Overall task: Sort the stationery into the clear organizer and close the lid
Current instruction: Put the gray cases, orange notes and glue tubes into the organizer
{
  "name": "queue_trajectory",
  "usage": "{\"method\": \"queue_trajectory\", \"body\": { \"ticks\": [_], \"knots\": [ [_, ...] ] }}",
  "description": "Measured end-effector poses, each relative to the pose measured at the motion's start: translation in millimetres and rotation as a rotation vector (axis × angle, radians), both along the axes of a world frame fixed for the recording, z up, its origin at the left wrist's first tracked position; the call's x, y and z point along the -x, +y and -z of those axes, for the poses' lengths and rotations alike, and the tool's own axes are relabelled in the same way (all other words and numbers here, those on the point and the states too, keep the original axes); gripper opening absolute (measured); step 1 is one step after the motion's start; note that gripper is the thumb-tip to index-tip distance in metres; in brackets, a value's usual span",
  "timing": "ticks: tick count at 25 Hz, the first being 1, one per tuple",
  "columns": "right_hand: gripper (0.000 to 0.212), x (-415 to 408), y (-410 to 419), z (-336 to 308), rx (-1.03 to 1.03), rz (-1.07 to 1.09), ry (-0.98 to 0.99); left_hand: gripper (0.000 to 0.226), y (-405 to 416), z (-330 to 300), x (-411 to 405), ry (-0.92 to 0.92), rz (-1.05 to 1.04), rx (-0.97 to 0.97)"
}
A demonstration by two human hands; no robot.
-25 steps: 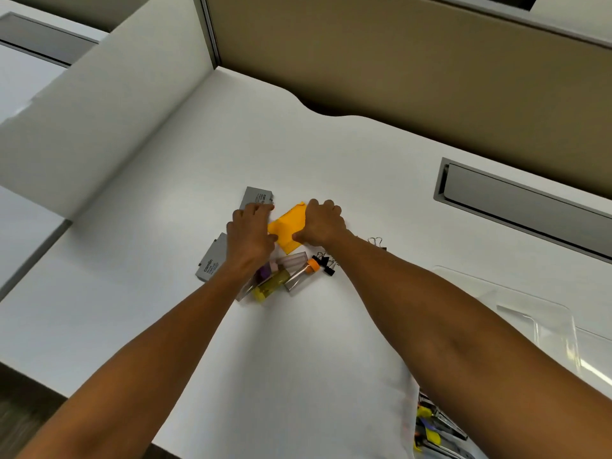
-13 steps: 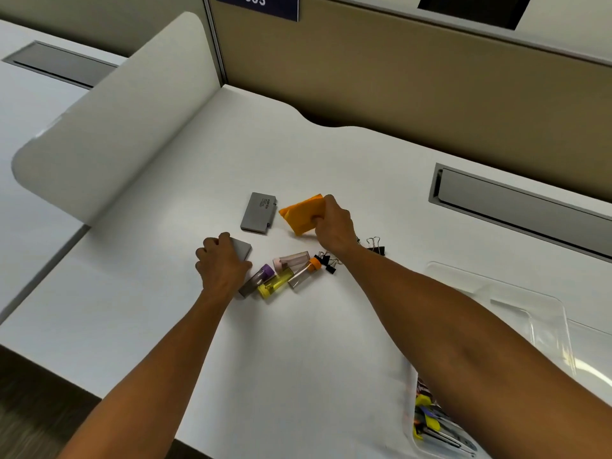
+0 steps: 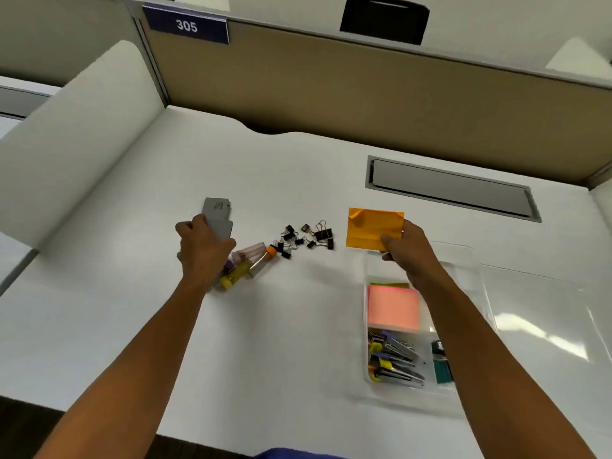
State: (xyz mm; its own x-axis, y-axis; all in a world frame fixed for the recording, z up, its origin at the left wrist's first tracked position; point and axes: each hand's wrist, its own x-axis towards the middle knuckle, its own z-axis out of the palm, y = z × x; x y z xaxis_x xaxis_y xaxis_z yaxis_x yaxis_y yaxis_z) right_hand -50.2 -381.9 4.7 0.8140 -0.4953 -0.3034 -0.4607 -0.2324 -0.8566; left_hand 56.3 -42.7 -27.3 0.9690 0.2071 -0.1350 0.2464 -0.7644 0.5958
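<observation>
My right hand [image 3: 409, 251] pinches an orange sticky-note pad [image 3: 374, 226] by its lower right corner, held in the air just beyond the far end of the clear organizer [image 3: 371, 385]. The organizer holds a pink note pad [image 3: 394, 308], several staplers [image 3: 394, 359] and a green item [image 3: 442, 369]. My left hand [image 3: 202, 248] grips a grey box [image 3: 220, 228]; a second grey box [image 3: 217, 207] lies just behind it. Small capped tubes [image 3: 248, 263] lie by my left wrist. Black binder clips [image 3: 306, 238] are scattered between my hands.
The organizer's clear lid [image 3: 536, 319] lies open on the white desk [image 3: 281, 342] to the right. A grey cable hatch [image 3: 450, 190] is set into the desk at the back right. Tan partition panels wall the desk behind and a white divider [image 3: 73, 144] on the left.
My right hand has carried the orange pad rightwards from the pile to above the organizer's far end. My left hand has lifted its grey box. The camera has tilted, showing the organizer.
</observation>
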Motion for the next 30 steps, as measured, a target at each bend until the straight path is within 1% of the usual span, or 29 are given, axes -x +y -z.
{"method": "queue_trajectory", "body": {
  "ticks": [2,5,7,13,16,19,24,27,30],
  "knots": [
    [0.033,45,-25,2,0.012,0.051,0.050,0.066,-16,-5,13,-0.011,0.057,0.121],
    [0.046,94,-47,12,0.039,0.089,0.139,0.077,-48,-9,38,-0.007,0.157,0.230],
    [0.049,112,-47,20,0.083,0.066,0.190,0.079,-69,-12,54,-0.005,0.229,0.247],
    [0.049,138,-34,32,0.233,-0.082,0.254,0.072,-128,-17,100,-0.013,0.461,0.236],
    [0.044,146,-33,31,0.351,-0.120,0.281,0.073,-151,-19,117,-0.008,0.554,0.226],
    [0.041,155,-36,28,0.380,-0.069,0.229,0.075,-174,-21,132,0.011,0.660,0.202],
    [0.025,178,-63,20,0.276,0.145,0.057,0.079,-227,-20,154,-0.031,0.882,0.131],
    [0.022,194,-79,19,0.286,0.213,0.039,0.081,-268,-15,165,0.042,1.033,0.045],
    [0.022,206,-96,18,0.310,0.238,0.039,0.076,-309,-13,173,0.057,1.146,-0.020]
  ]
}}
